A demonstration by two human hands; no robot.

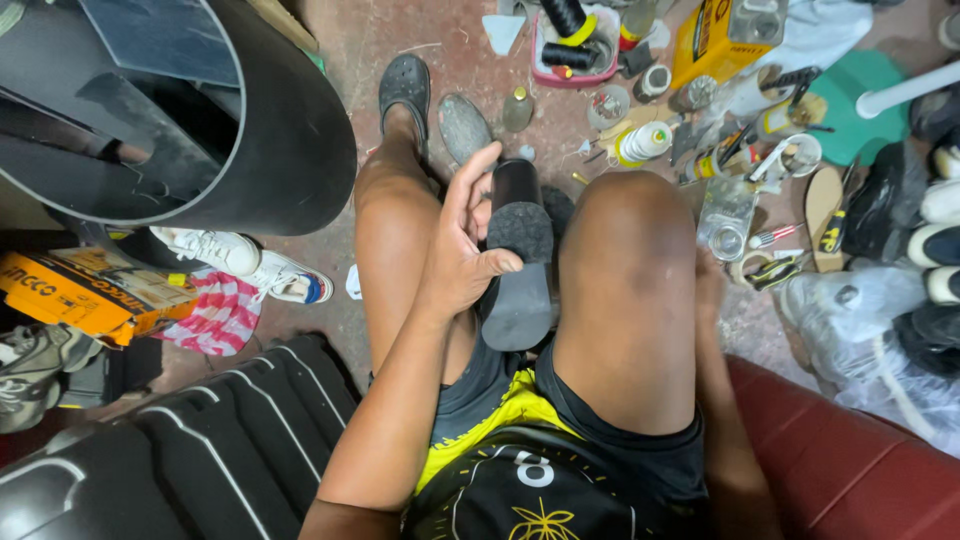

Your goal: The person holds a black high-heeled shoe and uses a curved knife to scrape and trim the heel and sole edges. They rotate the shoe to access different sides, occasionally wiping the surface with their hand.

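The left hand (462, 250) had its grip closed on a black block-heeled shoe (518, 262), thumb pressed across the heel's rough underside and fingers laid along its far side. The shoe stood between the two bare knees, heel end toward the person, hemmed in on both sides by the legs, with little room to swing sideways. The right hand (708, 285) hung outside the right knee, mostly hidden, so I could not tell how its grip stood.

Beyond the grip, one foot in a dark clog (404, 88) rested on the floor (400, 35), with one loose grey sole (464, 127) just beside it. Left of the grip lay two white sneakers (240, 260) and one orange box (85, 290) under the edge of a big black drum (290, 150). To the right the floor was crowded with bottles, tins and tools, leaving open floor only ahead, past the clog.
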